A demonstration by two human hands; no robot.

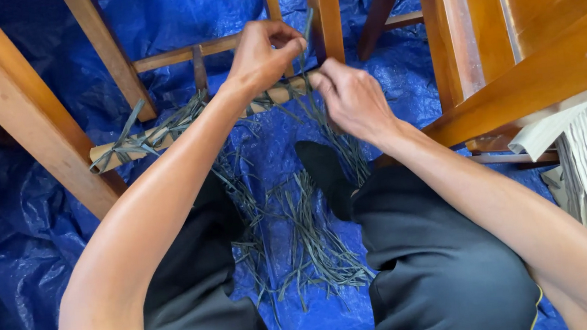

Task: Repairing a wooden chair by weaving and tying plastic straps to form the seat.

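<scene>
Upright dark strip (309, 27) between both hands (305, 75).

Wooden rail (179, 130): pale, round-edged bar of an upturned chair frame, running from lower left to upper right, slightly tilted. Dark grey-green strands wrap it in loose, uneven turns; frayed ends stick out near its left end.

Strand (308, 30): thin, flat, dark grey-green strip, pulled taut upward from the rail's right end, pinched at the top by the left hand (262, 54). The right hand (352, 99) grips the wrapping just beside the rail's right end. Strand's lower part hidden behind the fingers.
</scene>
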